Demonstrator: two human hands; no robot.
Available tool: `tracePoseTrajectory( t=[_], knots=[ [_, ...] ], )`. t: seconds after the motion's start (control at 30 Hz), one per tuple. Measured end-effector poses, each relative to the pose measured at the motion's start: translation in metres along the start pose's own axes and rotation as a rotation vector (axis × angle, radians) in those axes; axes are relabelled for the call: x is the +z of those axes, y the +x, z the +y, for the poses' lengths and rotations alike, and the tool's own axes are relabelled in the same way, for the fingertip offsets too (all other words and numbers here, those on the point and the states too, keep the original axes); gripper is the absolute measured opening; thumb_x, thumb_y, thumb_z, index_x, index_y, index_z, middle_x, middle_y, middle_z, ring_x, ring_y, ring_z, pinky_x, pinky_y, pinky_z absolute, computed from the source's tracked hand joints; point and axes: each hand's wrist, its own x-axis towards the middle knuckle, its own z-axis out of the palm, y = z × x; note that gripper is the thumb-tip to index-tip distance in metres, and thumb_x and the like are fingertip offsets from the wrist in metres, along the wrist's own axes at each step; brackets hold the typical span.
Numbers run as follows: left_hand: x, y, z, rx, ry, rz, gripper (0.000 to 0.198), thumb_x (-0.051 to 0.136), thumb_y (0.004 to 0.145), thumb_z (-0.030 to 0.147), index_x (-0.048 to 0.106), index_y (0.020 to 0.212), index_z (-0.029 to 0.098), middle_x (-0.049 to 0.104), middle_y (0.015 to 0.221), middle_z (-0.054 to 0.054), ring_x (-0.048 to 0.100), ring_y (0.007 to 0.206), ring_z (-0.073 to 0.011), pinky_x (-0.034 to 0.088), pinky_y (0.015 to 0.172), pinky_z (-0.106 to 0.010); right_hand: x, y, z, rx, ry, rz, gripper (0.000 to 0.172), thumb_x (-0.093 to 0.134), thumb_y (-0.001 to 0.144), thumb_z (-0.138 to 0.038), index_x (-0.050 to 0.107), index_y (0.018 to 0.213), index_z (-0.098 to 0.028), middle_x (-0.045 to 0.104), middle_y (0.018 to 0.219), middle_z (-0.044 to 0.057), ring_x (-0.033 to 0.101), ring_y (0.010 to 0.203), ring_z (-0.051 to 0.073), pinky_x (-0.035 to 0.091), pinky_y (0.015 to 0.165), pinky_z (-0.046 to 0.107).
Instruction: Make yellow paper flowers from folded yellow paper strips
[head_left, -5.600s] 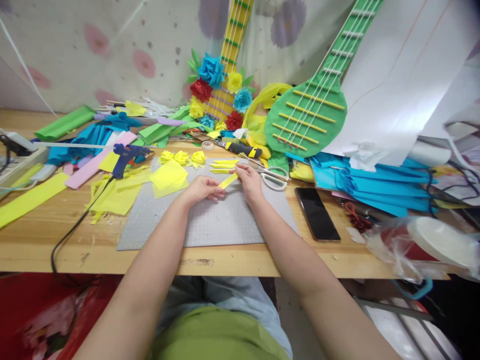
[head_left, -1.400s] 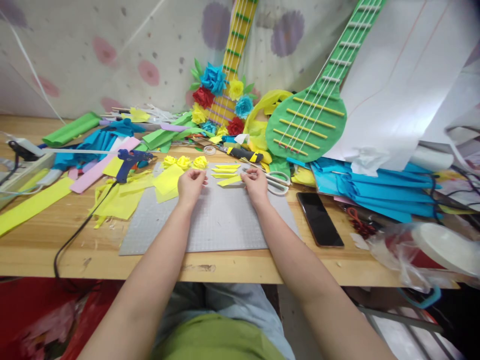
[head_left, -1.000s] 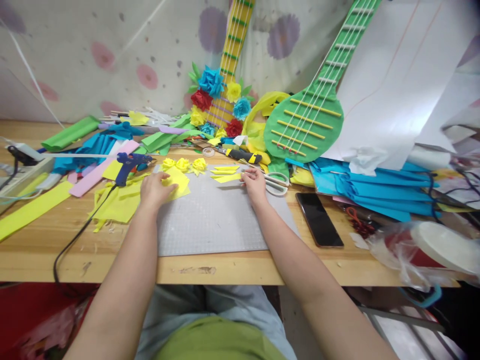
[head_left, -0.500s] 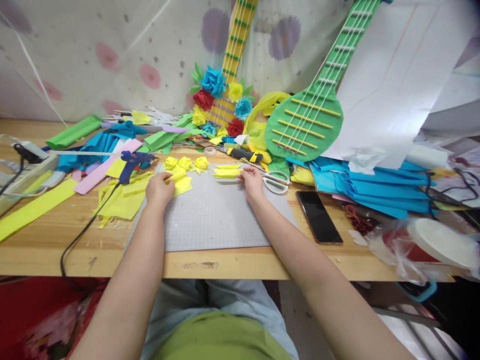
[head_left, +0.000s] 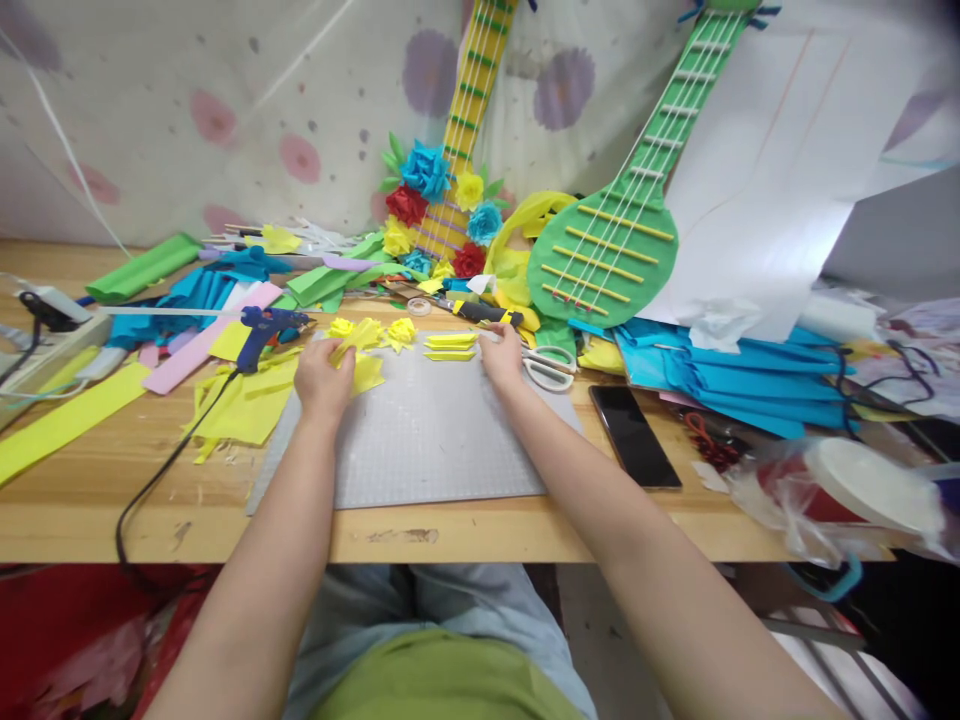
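Yellow paper [head_left: 363,334] was pinched in the left hand [head_left: 325,380] above a stack [head_left: 369,373], left on the mat [head_left: 435,440] — apparently singling out one sheet, calling for gentle separation. The right hand [head_left: 500,356] curled beside folded strips [head_left: 450,348] — holding what, I couldn't tell.

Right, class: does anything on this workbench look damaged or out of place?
Yes: a scuffed, worn-looking patch on the front edge of the table, before the grey mat, stands out against the pale wood.
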Motion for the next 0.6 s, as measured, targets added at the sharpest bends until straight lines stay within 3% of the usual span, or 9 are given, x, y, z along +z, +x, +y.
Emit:
tracePoseTrajectory(
  t=[0.07,0.2,0.37,0.5,0.6],
  knots=[
    [0.006,-0.007,0.009,0.101,-0.046,-0.039,0.015,0.056,0.073,0.029,0.063,0.081,0.018,0.066,0.089,-0.005,0.058,0.092,-0.0209,0.043,0.085,-0.033,-0.008,-0.008,-0.004,0.011,-0.054,0.047,0.021,0.053,0.068,-0.022,0.054,0.088,-0.018,0.056,0.1,0.007,0.055,0.078,0.014,0.048,0.075,0.032],
    [0.016,-0.019,0.023,0.225,-0.094,-0.156,0.014,0.059,0.072,0.029,0.063,0.081,0.019,0.067,0.088,-0.004,0.059,0.089,-0.02,0.044,0.081,-0.032,-0.016,-0.027,-0.016,-0.123,-0.007,-0.169,0.023,0.052,0.07,-0.023,0.055,0.092,-0.018,0.057,0.098,0.004,0.048,0.058,0.009,0.047,0.071,0.031],
    [0.018,-0.024,0.026,0.248,-0.07,-0.195,0.011,0.06,0.073,0.027,0.064,0.081,0.021,0.066,0.088,-0.003,0.058,0.088,-0.0201,0.044,0.08,-0.033,-0.012,-0.048,-0.017,-0.248,0.043,-0.337,0.025,0.056,0.07,-0.024,0.055,0.094,-0.02,0.055,0.104,0.004,0.051,0.061,0.008,0.047,0.067,0.027],
    [0.017,-0.028,0.03,0.439,-0.089,-0.4,0.011,0.058,0.075,0.028,0.064,0.082,0.021,0.065,0.087,-0.003,0.056,0.089,-0.0188,0.044,0.081,-0.032,-0.007,-0.061,-0.015,-0.336,0.053,-0.45,0.034,0.058,0.071,-0.025,0.054,0.105,-0.022,0.051,0.114,0.005,0.054,0.064,0.008,0.048,0.068,0.027],
    [0.016,-0.031,0.033,0.559,-0.077,-0.553,0.039,0.067,0.066,0.039,0.061,0.101,0.022,0.062,0.102,-0.005,0.051,0.101,-0.0219,0.04,0.09,-0.036,-0.008,-0.065,-0.013,-0.423,-0.033,-0.456,0.022,0.052,0.072,-0.015,0.06,0.091,-0.022,0.053,0.11,0.004,0.056,0.083,0.013,0.048,0.075,0.029]
  ],
)
